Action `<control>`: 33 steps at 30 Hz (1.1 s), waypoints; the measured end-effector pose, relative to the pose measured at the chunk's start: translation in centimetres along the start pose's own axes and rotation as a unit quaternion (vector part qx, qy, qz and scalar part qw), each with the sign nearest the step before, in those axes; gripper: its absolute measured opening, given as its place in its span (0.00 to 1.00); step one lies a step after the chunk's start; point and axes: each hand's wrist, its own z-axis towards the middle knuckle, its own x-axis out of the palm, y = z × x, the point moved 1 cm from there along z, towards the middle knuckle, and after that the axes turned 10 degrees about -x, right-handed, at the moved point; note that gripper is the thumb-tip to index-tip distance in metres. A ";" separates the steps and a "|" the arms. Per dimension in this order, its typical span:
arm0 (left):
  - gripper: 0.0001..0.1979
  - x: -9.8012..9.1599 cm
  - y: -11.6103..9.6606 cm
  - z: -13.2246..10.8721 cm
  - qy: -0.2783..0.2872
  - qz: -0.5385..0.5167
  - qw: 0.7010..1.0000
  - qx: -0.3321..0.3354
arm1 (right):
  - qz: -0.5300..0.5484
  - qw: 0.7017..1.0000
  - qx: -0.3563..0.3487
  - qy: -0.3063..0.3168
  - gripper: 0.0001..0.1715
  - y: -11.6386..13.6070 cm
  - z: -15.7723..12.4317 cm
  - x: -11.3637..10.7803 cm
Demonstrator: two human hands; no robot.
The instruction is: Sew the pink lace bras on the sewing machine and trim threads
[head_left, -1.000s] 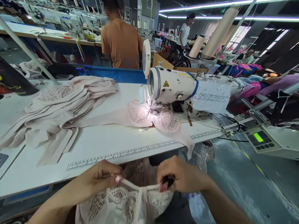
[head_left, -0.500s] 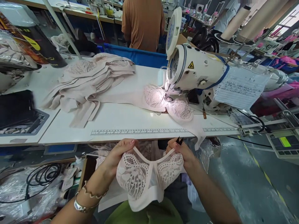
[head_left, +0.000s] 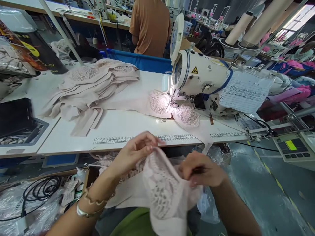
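Observation:
A pale pink lace bra hangs between my hands in front of the table edge, partly blurred. My left hand pinches its upper edge between thumb and fingers. Closed on the bra's other side is my right hand; a small dark tool, smeared by motion, shows within its fingers. Another lace bra lies under the needle area of a lit white sewing machine. To the left, a pile of pale pink bra pieces rests on the white table.
A printed ruler runs along the table's front edge. A black-labelled container and a dark tray stand at the left. Behind the table is a person in a brown shirt. A control panel is at the right.
The bra, spread wide before, is now turned and bunched, with one cup facing up. My left hand has risen and moved right; my right hand has turned and shifted slightly right.

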 end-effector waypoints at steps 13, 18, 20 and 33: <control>0.06 4.0 4.2 -2.7 -0.149 0.455 0.830 0.286 | -0.253 0.941 0.030 -0.223 0.12 -1.7 -0.4 4.4; 0.03 2.9 4.7 -2.1 -0.190 0.367 0.899 0.147 | -0.386 0.887 -0.108 -0.229 0.10 -3.9 -1.1 4.7; 0.01 2.5 4.5 -2.2 -0.187 0.310 0.930 0.069 | -0.460 0.850 -0.115 -0.229 0.13 -4.5 -1.4 4.0; 0.04 -1.7 3.9 -2.6 -0.189 0.177 0.964 0.063 | -0.144 0.985 -0.023 -0.096 0.22 -3.0 -3.9 -0.2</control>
